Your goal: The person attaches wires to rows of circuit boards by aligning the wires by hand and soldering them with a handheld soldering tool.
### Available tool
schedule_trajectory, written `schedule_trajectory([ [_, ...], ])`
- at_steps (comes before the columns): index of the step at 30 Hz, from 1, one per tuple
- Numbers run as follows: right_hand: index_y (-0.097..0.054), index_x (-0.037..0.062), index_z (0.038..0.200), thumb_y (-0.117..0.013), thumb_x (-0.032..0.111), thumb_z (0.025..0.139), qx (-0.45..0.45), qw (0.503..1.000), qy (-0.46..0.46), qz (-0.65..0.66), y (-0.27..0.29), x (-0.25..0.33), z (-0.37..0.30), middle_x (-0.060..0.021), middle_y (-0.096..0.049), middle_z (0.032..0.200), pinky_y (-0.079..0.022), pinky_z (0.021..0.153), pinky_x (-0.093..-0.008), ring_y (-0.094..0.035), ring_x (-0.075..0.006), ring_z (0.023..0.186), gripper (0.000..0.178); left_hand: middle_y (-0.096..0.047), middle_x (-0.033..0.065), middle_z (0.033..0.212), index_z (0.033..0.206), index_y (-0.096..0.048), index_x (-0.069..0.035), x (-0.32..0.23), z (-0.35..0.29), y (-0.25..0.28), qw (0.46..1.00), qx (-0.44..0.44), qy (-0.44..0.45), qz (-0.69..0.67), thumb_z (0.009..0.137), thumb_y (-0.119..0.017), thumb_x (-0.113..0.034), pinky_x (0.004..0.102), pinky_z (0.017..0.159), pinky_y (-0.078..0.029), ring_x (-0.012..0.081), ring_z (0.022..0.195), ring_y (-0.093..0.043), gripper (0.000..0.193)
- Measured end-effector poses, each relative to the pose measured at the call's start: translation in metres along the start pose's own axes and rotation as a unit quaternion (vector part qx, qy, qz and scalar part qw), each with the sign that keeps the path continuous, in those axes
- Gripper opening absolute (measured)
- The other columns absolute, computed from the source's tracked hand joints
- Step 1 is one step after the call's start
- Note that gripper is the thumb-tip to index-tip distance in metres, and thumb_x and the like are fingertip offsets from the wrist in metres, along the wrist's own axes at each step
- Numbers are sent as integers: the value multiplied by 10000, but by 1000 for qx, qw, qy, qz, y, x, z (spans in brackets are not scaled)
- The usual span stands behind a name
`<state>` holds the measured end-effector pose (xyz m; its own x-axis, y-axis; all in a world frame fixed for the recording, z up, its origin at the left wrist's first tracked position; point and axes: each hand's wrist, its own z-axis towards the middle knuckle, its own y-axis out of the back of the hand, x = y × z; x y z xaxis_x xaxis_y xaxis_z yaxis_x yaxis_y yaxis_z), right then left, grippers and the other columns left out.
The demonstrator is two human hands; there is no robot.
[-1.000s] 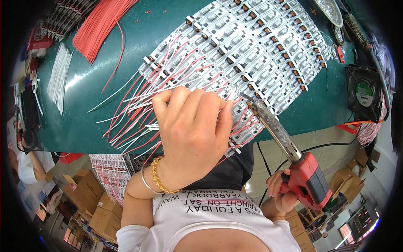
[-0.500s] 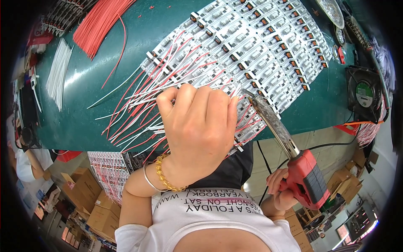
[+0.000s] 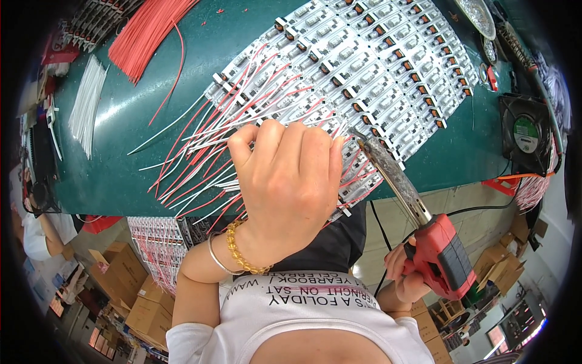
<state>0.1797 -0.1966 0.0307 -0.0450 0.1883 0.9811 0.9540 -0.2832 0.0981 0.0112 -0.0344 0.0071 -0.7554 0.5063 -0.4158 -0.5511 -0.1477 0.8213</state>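
- Biggest thing here is the green workbench [image 3: 145, 124], curving across the top half of the view (clock directions go from the middle of the view).
- Next up, a big panel of white LED circuit boards [image 3: 394, 73] lying on it at about 1 o'clock. Red and white lead wires [image 3: 197, 158] lie across its near-left part and fan out over the bench toward 9 o'clock.
- Red-and-black soldering gun [image 3: 447, 258], body at 4 o'clock, metal barrel angling up toward 11. The right hand [image 3: 405, 276] is wrapped around its grip. Tip's just beside the other hand's fingertips; can't tell if it's touching anything.
- Left hand [image 3: 290, 176] is dead centre, back up, fingers curled over the wires. Fingertips are mostly hidden, so no idea if it's pinching one.
- Fat bundle of red wires [image 3: 150, 37], between 10 and 11 o'clock.
- Square black fan [image 3: 525, 130], nearly 3 o'clock, by the bench's right end.
- Thinner bundle of white wires [image 3: 88, 110], 10 o'clock.
- Yellow beaded bracelet [image 3: 233, 246] on the left wrist, around 7 o'clock.
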Motion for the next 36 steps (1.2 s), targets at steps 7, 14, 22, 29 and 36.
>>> schedule_trajectory([
  [7, -421, -60, 1227, -539, 585, 832, -11, 997, 36, 66, -1, -6, -1, 29, -424, 469, -386, 398, -242, -430, -98, 379, 766, -434, 40, 667, 722, -488, -74, 1, -3, -3, 1000, -15, -4, 16, 758, -659, -122, 390, 706, -334, 213, 656, -424, 181],
  [14, -375, -51, 1259, -518, 607, 832, -1, 996, 35, 86, 11, -10, -2, 25, -424, 458, -377, 393, -249, -426, -108, 373, 797, -515, 23, 694, 765, -531, -75, 6, 0, 10, 996, -40, 35, -72, 764, -675, -105, 389, 720, -340, 199, 637, -473, 147],
  [22, -363, -49, 1278, -515, 612, 831, -22, 997, 33, 68, 6, -9, -11, 26, -430, 462, -375, 407, -245, -418, -106, 376, 813, -488, 18, 659, 749, -533, -83, -6, -6, 6, 996, 18, 19, -85, 745, -691, -85, 371, 695, -313, 201, 619, -455, 158],
  [29, -368, -52, 1271, -534, 605, 820, 13, 998, 27, 53, 16, -17, -14, 19, -438, 466, -386, 416, -256, -436, -108, 382, 814, -444, 25, 629, 722, -511, -85, -7, -5, 4, 997, 30, 13, -67, 726, -691, -72, 381, 687, -311, 206, 608, -420, 181],
  [36, -424, -36, 1147, -562, 593, 808, -26, 997, 9, 71, 3, -6, -8, 9, -437, 458, -394, 414, -265, -449, -127, 382, 728, -516, -6, 634, 714, -548, -90, -6, -3, 6, 996, 37, 21, -73, 734, -697, -41, 347, 696, -306, 184, 589, -443, 158],
])
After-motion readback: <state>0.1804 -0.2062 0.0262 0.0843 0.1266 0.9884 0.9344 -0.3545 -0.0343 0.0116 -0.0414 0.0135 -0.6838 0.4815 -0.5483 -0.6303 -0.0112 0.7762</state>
